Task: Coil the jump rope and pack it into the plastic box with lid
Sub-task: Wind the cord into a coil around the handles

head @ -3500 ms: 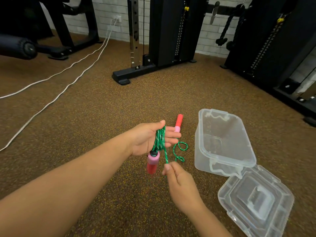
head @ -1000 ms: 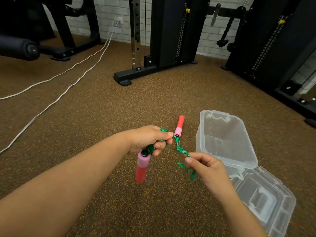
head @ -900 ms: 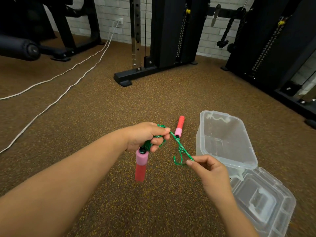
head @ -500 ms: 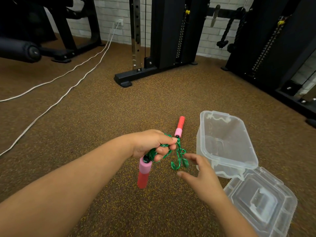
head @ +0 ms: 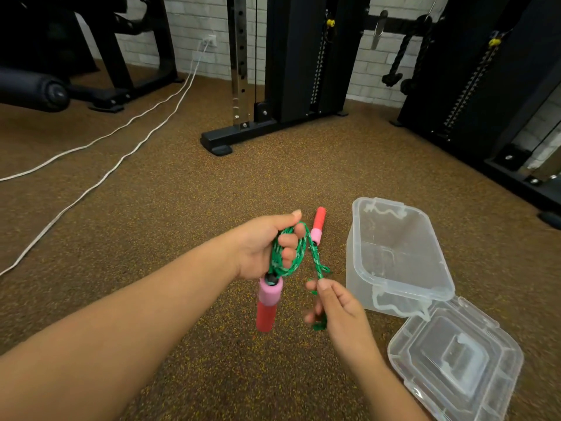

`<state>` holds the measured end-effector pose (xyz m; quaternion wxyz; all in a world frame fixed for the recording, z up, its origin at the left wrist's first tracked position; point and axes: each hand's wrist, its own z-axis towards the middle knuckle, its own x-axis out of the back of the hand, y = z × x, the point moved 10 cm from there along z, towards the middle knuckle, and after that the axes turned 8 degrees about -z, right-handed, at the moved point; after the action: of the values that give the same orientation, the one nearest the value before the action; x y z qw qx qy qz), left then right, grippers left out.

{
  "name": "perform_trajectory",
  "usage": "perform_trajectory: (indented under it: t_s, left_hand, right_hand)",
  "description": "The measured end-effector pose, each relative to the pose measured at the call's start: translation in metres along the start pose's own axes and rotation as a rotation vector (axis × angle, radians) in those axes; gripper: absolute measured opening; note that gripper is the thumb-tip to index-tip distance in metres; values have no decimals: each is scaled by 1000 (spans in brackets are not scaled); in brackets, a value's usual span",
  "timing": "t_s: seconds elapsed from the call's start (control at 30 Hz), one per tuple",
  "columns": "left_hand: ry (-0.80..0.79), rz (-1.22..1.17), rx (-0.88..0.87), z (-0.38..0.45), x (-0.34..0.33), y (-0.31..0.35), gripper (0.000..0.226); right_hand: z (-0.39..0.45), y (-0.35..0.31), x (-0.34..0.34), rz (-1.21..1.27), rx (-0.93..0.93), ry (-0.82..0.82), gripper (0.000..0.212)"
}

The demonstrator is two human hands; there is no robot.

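Left hand [head: 261,247] grip – clenched on coiled jump rope [head: 287,253]; handle [head: 267,303] hanging below | right hand [head: 340,308] grip – pinching rope's free stretch; open plastic box [head: 394,256] rightward

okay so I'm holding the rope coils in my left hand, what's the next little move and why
Probably bring the right hand up and lay its pinched green rope as one more loop over the left hand. A short stretch remains uncoiled, leading to the far handle.
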<state>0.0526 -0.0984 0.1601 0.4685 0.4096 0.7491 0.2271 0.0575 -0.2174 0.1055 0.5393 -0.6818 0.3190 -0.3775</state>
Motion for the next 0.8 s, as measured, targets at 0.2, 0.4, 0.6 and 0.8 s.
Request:
perform_trajectory:
  t_s: [0.2,0.4,0.6,0.8]
  left_hand:
    - [26,-198,-153,5,-14,11,31]
    - [125,273,-340,3,-10,20,48]
    - [111,896,-304,-17,-14,17,77]
    - [147,982,-268,-22,1,14,77]
  right_hand:
    - [-11,-4,-28,-465,68,-56,26]
    - [-11,-63,-22,-695,262,-86,29]
    - [-1,-61,4,-217,92,-111,34]
    - [8,-30,21,90,-74,-14,34]
